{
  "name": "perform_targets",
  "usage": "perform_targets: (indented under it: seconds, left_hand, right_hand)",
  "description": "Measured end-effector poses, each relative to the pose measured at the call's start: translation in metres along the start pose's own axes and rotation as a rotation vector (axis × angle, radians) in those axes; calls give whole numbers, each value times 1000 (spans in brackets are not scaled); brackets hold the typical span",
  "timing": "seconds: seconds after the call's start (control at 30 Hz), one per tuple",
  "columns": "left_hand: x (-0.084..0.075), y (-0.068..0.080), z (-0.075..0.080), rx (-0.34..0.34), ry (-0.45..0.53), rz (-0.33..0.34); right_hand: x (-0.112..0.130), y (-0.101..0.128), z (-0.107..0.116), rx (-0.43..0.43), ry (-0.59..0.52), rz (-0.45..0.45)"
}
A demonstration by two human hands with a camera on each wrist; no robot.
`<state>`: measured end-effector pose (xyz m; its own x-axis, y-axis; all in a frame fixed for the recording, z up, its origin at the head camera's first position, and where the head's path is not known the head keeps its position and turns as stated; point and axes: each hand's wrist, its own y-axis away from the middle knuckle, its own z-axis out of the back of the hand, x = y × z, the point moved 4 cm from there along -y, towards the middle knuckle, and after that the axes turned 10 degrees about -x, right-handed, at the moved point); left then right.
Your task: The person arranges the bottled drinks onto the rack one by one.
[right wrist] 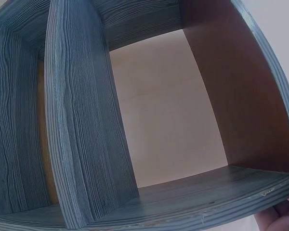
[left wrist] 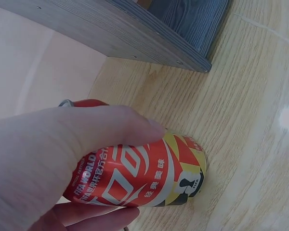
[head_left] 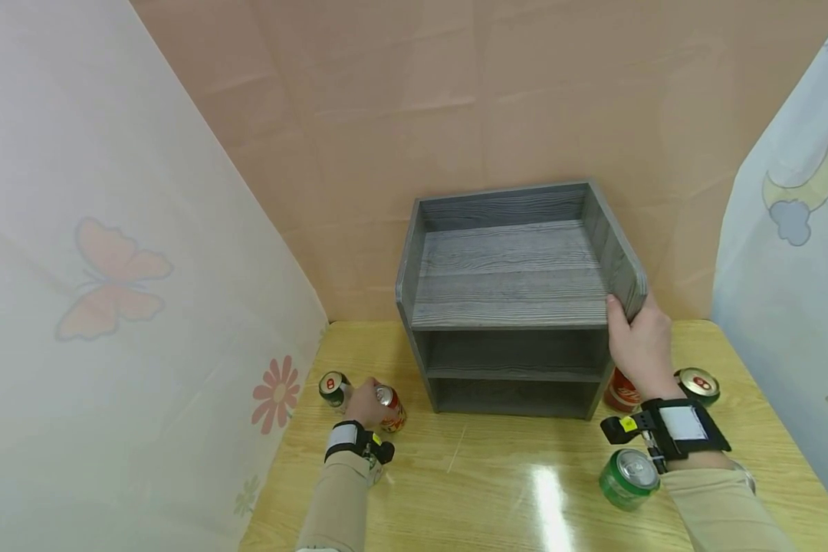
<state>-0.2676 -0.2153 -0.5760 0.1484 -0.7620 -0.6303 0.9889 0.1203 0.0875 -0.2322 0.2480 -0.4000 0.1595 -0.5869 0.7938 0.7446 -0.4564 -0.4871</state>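
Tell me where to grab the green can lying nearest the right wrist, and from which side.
Take the green can round its curved body, coming from above with fingers across its width. It appears to lie tipped over on the table, silver top facing up toward the camera, so the rounded side is the free part. The right hand now grips the grey shelf corner.

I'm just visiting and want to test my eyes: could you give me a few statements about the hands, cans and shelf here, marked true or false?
1. The left hand grips a red can. True.
2. The right hand rests flat on the table. False: it holds the grey shelf unit at its right front corner.
3. Cans stand on the shelf's top tier. False: it is bare.
4. A green can lies on its side near the right wrist. True.
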Motion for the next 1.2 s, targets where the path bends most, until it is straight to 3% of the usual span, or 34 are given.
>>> perform_targets:
  seconds: [0.33,0.47,0.73,0.87,1.2]
  left_hand:
    - [0,-8,7,-47,-57,-40]
    - [-14,-13,21,-82,-36,-80]
    - [-35,-16,45,-119,-6,-74]
    - [-49,-16,58,-145,30,-103]
    - [-76,-15,86,-206,14,-158]
  right_hand:
    - [0,1,-1,-7,-11,15]
    - [1,1,0,-20,-21,10]
    - [1,1,0,-17,-18,7]
    - [0,0,0,-1,-34,-16]
    - [-4,0,-2,15,-45,-23]
